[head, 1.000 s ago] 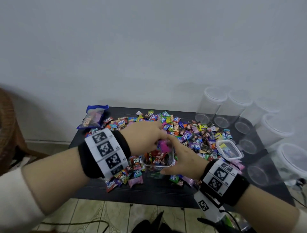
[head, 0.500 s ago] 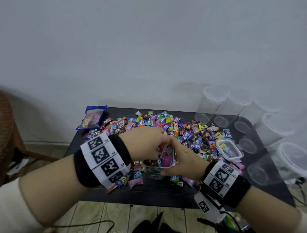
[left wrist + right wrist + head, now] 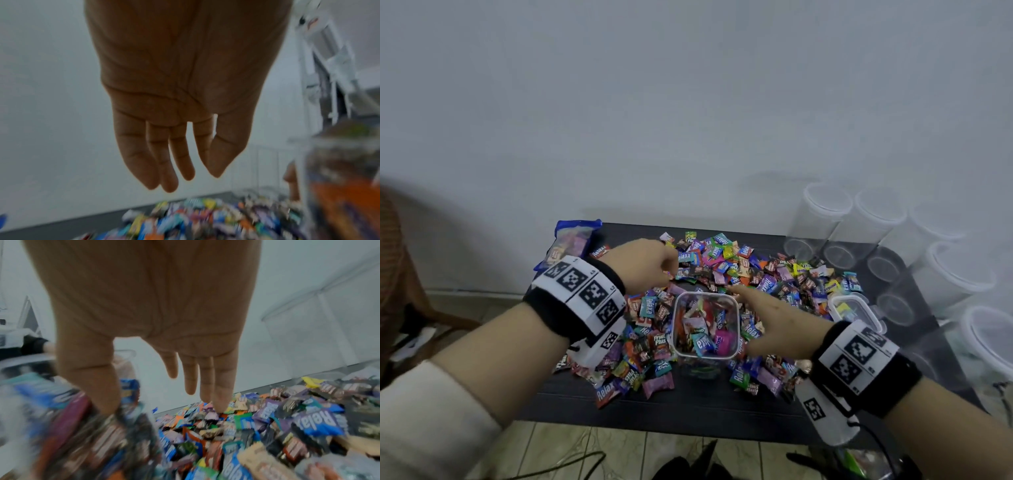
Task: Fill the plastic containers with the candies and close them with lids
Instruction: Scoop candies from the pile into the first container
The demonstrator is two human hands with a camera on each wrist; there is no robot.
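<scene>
A clear square plastic container [image 3: 677, 329], heaped with wrapped candies, stands near the front of the black table [image 3: 688, 411]. A pink candy [image 3: 723, 341] lies on top inside it. Loose candies [image 3: 763, 274] surround it on all sides. My left hand [image 3: 669, 270] hovers over the pile behind and left of the container; in the left wrist view its fingers [image 3: 170, 162] hang straight and hold nothing. My right hand [image 3: 746, 317] lies along the container's right side, fingers [image 3: 218, 386] stretched toward the pile, thumb [image 3: 96, 378] next to the wall. A clear lid [image 3: 854, 308] lies to the right.
Several empty clear round jars [image 3: 822, 219] with white lids lean against the wall at the right. A blue candy bag [image 3: 575, 240] lies at the table's back left corner. A wicker chair [image 3: 393, 260] stands at far left. Tiled floor shows beyond the table's front edge.
My left hand dropped the pink candy into the container and moved back-left over the pile. My right hand let go of the container's side and straightened its fingers forward.
</scene>
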